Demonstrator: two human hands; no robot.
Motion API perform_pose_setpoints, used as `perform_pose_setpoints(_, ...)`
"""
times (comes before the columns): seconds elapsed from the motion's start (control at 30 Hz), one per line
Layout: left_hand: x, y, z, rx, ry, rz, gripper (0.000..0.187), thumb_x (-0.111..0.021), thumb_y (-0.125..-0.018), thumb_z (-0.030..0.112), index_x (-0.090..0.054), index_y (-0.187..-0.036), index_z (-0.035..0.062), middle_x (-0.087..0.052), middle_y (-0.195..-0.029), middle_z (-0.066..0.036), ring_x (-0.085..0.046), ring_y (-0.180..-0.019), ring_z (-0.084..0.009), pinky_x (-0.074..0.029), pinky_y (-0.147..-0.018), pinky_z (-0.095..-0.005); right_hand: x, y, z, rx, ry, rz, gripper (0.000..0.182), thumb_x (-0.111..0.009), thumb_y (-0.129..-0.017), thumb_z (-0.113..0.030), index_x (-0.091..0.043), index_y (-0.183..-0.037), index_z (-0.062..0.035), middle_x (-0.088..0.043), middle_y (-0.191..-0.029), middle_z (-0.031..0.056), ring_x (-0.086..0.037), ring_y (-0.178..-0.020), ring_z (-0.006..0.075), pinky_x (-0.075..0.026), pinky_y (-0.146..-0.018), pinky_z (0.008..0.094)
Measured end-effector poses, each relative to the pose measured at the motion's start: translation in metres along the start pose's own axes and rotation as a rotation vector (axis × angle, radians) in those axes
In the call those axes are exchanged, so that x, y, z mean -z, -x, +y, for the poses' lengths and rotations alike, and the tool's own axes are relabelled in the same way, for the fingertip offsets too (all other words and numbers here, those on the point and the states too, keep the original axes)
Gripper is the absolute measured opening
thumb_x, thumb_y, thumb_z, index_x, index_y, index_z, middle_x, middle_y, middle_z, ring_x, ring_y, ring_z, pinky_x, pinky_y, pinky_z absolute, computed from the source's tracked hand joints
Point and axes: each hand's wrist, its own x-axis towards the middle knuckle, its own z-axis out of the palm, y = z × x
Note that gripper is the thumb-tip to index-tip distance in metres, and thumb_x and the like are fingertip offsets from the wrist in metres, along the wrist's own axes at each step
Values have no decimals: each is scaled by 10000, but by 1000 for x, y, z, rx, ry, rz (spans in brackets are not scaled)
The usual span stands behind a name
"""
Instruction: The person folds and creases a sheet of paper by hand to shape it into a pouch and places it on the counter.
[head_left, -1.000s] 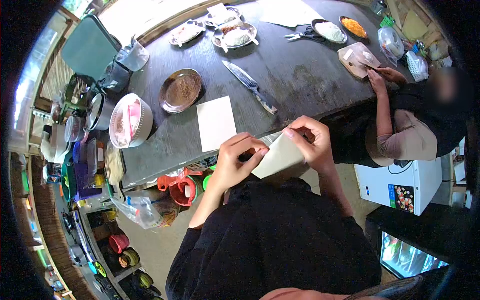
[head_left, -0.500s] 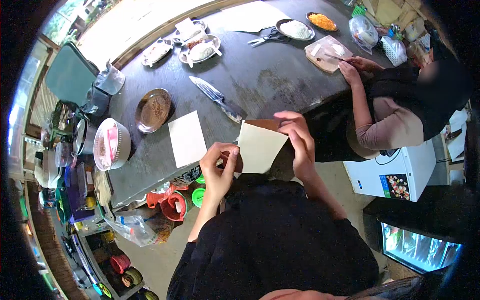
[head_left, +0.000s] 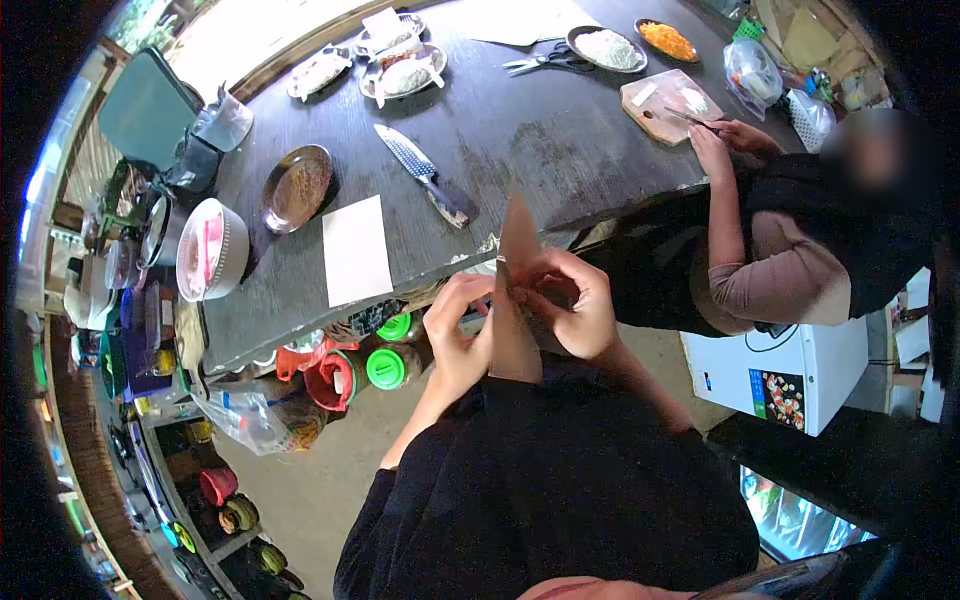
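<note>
Both of the person's hands meet just below the near edge of the dark tabletop [head_left: 560, 140], working one sheet of brown paper [head_left: 517, 240]. The right hand [head_left: 570, 305] is closed on the sheet, fingers curled over its front face and pinching it near the middle. The left hand [head_left: 460, 335] grips the same sheet from the other side, thumb and fingers pressed against its lower part. The paper stands nearly edge-on to the camera, its pointed upper end rising above the hands and overlapping the tabletop's edge, its lower end hanging down toward the person's black clothing.

On the tabletop, a flat white sheet of paper [head_left: 355, 250] lies just beyond the left hand, near the edge. Farther in from that sheet sits a kitchen knife [head_left: 425, 175] with a speckled blade, and beside the knife, toward the tabletop's left end, a round brown metal plate [head_left: 297, 187]. A white bowl [head_left: 210, 250] stands at that left end, past the plate. Far across from the knife lie scissors [head_left: 545, 62], a plate of white rice [head_left: 605, 47] and a plate of orange food [head_left: 667, 40].

To the right of the knife, a second person leans over a wooden cutting board [head_left: 670, 100], with a hand [head_left: 712, 150] resting just beside the board. Below the tabletop's edge, near the left hand, stand green-lidded jars [head_left: 385, 365].
</note>
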Motion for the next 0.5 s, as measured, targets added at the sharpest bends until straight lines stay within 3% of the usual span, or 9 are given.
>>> perform_pose_setpoints(0.1, -17, 6, 6, 51, 101, 193, 170, -672, -760, -55, -621, -919, -23, -636, -899, -138, -586, -724, -183, -465, -592, -269, -3, -4, -4, 9, -39, -13, 207, -704, -790, -40, -625, -981, -23, -644, -894, 36, -618, -801, 99, -490, -684, 246)
perform_pose_setpoints(0.13, -17, 9, 8, 84, 90, 208, 173, -669, -757, -66, -629, -922, -30, -640, -927, -146, -604, -799, -206, -485, -633, -281, -4, -4, -4, 9, -66, -8, 201, -696, -793, -38, -624, -980, -21, -643, -903, 40, -621, -808, 102, -496, -685, 250)
perform_pose_setpoints(0.27, -17, 9, 8, -6, -29, 212, 159, -667, -757, -65, -662, -913, -32, -638, -936, -146, -600, -826, -218, -475, -719, -295, -6, -3, 2, 28, -58, -12, 196, -682, -804, -49, -609, -981, -5, -632, -935, 58, -630, -825, 121, -513, -701, 263)
perform_pose_setpoints(0.5, -16, 14, 9, 83, 3, 283, 107, -663, -773, -47, -673, -879, -34, -637, -885, -119, -577, -837, -199, -448, -746, -294, -9, -2, 3, 7, -242, 32, 175, -674, -807, -38, -600, -959, 5, -629, -902, 57, -629, -806, 123, -507, -699, 252)
